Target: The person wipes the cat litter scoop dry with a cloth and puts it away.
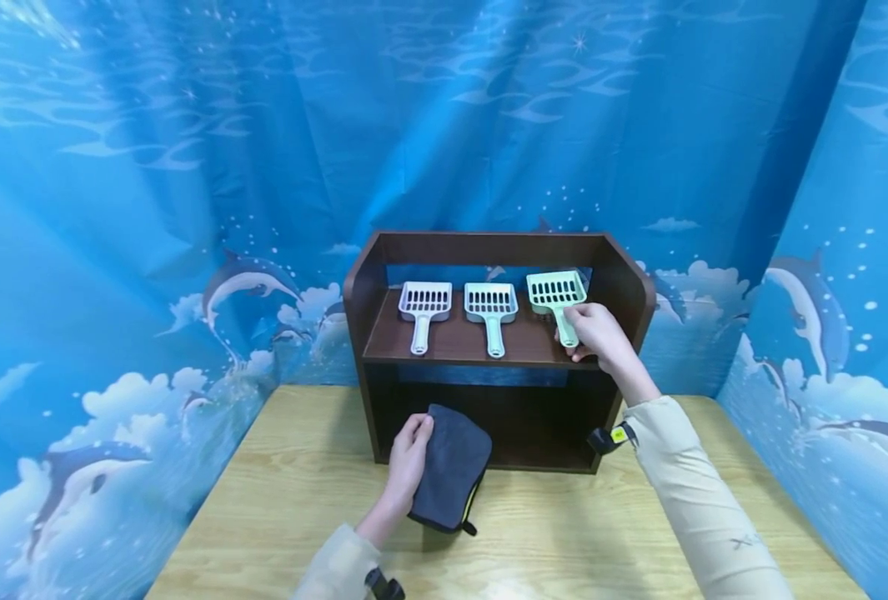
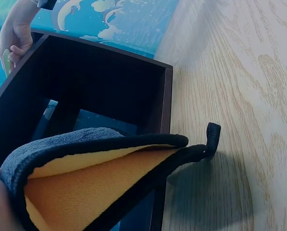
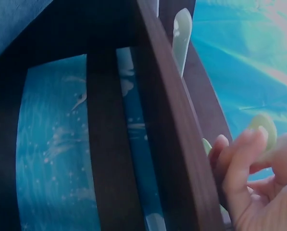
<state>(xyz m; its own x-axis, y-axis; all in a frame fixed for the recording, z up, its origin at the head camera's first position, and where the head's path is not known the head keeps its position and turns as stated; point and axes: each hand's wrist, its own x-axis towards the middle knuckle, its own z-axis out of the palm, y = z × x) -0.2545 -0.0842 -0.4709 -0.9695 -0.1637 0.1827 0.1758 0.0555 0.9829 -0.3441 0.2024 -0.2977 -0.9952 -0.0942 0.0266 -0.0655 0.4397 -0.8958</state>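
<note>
My left hand (image 1: 408,461) grips a folded microfiber cloth (image 1: 453,467) by its left edge, in front of the shelf unit's lower compartment. The cloth is dark grey outside, and the left wrist view shows its orange inner face (image 2: 95,192) and black edging with a small loop. With my right hand (image 1: 601,335) I pinch the handle of a green slotted litter scoop (image 1: 556,289) at the right end of the upper shelf. A pale lavender litter scoop (image 1: 425,298) and a pale blue-green one (image 1: 492,300) lie to its left, handles toward me.
The dark brown two-tier shelf unit (image 1: 361,333) stands on a light wood-grain table (image 1: 308,467), its side panels rising beside the scoops. A blue curtain (image 1: 263,167) printed with dolphins hangs behind and along both sides.
</note>
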